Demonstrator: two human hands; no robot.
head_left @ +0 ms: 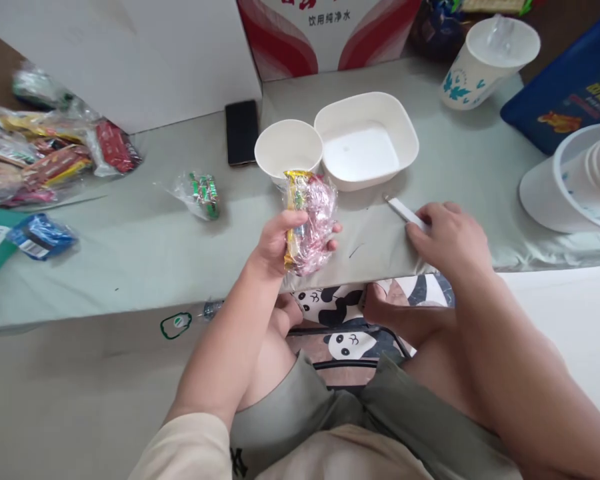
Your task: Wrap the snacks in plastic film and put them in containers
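My left hand (280,243) is closed around a clear plastic-wrapped snack packet (316,223), yellow along one side and pink on the other. It is held up just in front of a round white paper bowl (287,150), covering part of its near rim. Beside that bowl is a rectangular white container (367,143). My right hand (453,237) rests low over the table, its fingers closed on a slim white tool (405,212) with a small metal tip pointing toward the container. The tool's kind cannot be made out.
On the green-grey tablecloth (145,260) lie a black phone (241,132), a green-striped packet (205,195), a blue packet (43,237) and, at far left, a heap of bagged snacks (45,157). A patterned paper cup (485,63) and a white bucket (543,193) holding cups stand right.
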